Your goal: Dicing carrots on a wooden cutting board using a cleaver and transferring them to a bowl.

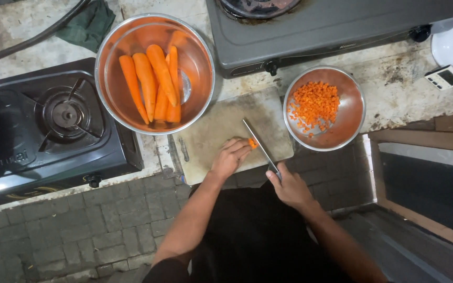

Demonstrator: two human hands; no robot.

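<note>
Two hands meet on the cutting board (211, 137): the left hand (230, 157) pinches a small carrot piece (252, 143) at its fingertips, while the right hand (291, 187) wraps the knife (258, 142) handle — blade running far-left, just right of the piece.

We see the left hand (230, 157) pressing a small carrot piece (252, 143) onto the pale cutting board (211, 136), while the right hand (289, 186) grips a knife (259, 142) beside it. One steel bowl (111, 84) holds whole carrots (153, 84); another bowl (349, 112) holds diced carrot (314, 105). Gas stoves (53, 131) flank the worktop (394, 84).
</note>
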